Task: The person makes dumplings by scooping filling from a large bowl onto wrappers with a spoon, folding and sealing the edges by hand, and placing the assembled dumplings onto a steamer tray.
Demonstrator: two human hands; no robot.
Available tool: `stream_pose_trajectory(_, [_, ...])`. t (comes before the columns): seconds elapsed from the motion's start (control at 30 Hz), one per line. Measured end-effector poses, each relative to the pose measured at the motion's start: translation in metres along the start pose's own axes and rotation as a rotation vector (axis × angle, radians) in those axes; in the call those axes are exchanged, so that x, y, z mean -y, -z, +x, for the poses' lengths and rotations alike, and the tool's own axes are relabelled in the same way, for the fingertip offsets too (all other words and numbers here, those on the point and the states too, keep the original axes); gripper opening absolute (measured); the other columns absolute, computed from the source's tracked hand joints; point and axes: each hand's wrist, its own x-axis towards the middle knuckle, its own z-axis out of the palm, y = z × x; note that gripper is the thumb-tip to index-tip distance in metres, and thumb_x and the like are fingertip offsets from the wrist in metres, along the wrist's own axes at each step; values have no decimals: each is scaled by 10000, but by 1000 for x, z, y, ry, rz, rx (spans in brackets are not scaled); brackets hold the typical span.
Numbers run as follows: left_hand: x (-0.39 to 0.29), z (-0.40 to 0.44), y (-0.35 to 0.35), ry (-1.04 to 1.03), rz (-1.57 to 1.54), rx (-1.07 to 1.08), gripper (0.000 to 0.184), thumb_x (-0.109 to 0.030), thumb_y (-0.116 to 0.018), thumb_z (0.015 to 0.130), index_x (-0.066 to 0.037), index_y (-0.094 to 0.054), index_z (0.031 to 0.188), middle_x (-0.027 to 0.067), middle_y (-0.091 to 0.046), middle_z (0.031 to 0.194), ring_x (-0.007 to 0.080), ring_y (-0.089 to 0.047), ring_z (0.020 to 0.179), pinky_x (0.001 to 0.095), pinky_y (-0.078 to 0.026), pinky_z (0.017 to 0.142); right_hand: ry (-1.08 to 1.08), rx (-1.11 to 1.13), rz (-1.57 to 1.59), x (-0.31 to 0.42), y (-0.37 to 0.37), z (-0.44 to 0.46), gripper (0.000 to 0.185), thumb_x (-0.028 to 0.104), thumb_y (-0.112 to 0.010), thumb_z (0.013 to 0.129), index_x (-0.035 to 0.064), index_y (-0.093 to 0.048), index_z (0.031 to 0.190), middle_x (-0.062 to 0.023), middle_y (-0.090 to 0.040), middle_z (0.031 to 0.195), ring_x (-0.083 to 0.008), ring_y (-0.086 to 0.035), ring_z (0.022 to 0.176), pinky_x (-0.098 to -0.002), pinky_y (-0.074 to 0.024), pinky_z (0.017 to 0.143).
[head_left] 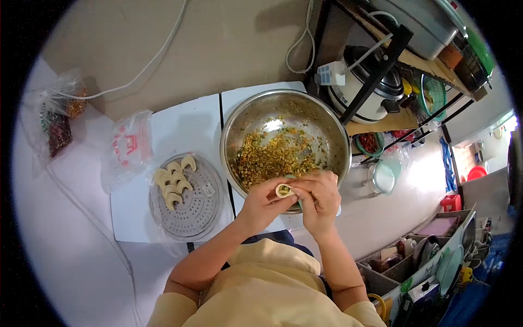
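Note:
A half-folded dumpling with filling showing at its open end is pinched between my hands. My left hand grips it from the left, fingers curled round the dough. From the right, my right hand presses on the same dumpling with thumb and fingers. Both hands are over the near rim of a large steel bowl, which holds chopped filling. On the left, several folded dumplings sit on a round perforated steamer tray. Something pale green partly shows behind my fingers.
The white table carries the bowl and tray, with a plastic bag at its left edge. Back right, a shelf holds a rice cooker and a power strip. Boxes and kitchenware stand along the floor at right.

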Motion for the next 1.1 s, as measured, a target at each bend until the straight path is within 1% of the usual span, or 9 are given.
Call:
stream_pose_trajectory(0.07, [-2, -1, 0, 42, -4, 21, 281, -57, -619, 866, 19, -568, 1132, 37, -622, 1007, 81, -573, 909, 232, -477, 808, -158, -93, 214, -2, -5, -7, 213, 75, -644, 744, 69, -694, 952, -62, -642, 869, -244, -556, 830, -332, -367, 783])
stream_pose_trajectory(0.3, [-7, -4, -2, 45, -102, 20, 234, -49, -617, 862, 7, -591, 1088, 56, -638, 1013, 106, -597, 922, 263, -501, 824, -167, -59, 89, 10, 11, 4, 236, 76, -646, 729, 94, -705, 957, -55, -642, 909, -236, -559, 842, -334, -360, 788])
stream_pose_trajectory(0.37, [-7, -5, -3, 38, -100, 47, 234, -46, -614, 864, 11, -589, 1090, 57, -639, 1006, 111, -602, 914, 265, -505, 822, 41, 0, 112, 5, 18, 5, 249, 89, -645, 724, 116, -712, 963, -39, -640, 928, -226, -558, 858, -343, -355, 790])
stream_pose_trajectory(0.6, [-8, -10, -6, 5, 12, 102, 194, -41, -604, 871, 14, -582, 1056, 7, -604, 922, 43, -540, 812, 205, -463, 701, 124, 98, 111, 2, 21, 7, 251, 96, -644, 702, 129, -715, 941, -28, -634, 925, -225, -552, 855, -352, -358, 774])
stream_pose_trajectory(0.67, [-10, -11, -6, 17, 54, 104, 194, -45, -611, 866, 13, -582, 1049, 2, -598, 906, 39, -529, 794, 206, -457, 686, 124, 94, 119, 2, 21, 6, 148, 123, -661, 704, 92, -710, 840, -35, -634, 860, -227, -549, 819, -346, -371, 774])
stream_pose_trajectory(0.8, [-10, -15, -5, 45, 140, 141, 227, -56, -623, 856, 11, -583, 1069, 8, -602, 906, 43, -530, 790, 209, -458, 693, 95, 147, 114, 6, 24, 4, 136, 113, -664, 692, 91, -701, 821, -30, -625, 838, -234, -549, 811, -343, -369, 772])
stream_pose_trajectory(0.9, [-8, -16, -9, -27, 106, 78, 276, -49, -611, 861, 6, -574, 1130, 22, -618, 950, 54, -549, 817, 210, -465, 718, 43, 165, 88, 10, 21, -1, 134, 120, -688, 691, 83, -672, 819, -48, -607, 901, -255, -549, 871, -356, -400, 783])
stream_pose_trajectory(0.97, [-11, -17, -11, -39, 84, 80, 289, -46, -609, 864, 6, -570, 1146, 40, -619, 996, 68, -557, 870, 228, -473, 749, -287, -46, 383, 14, 12, -5, 150, 107, -704, 702, 72, -689, 847, -75, -602, 991, -252, -547, 905, -337, -419, 807])
stream_pose_trajectory(1.1, [-11, -17, -19, -129, 38, -4, 331, -26, -609, 863, 9, -551, 1187, 62, -614, 1065, 87, -568, 937, 244, -480, 794, -312, -28, 508, 9, 6, -14, 180, 93, -717, 704, 59, -705, 880, -99, -583, 1082, -245, -546, 932, -328, -432, 817])
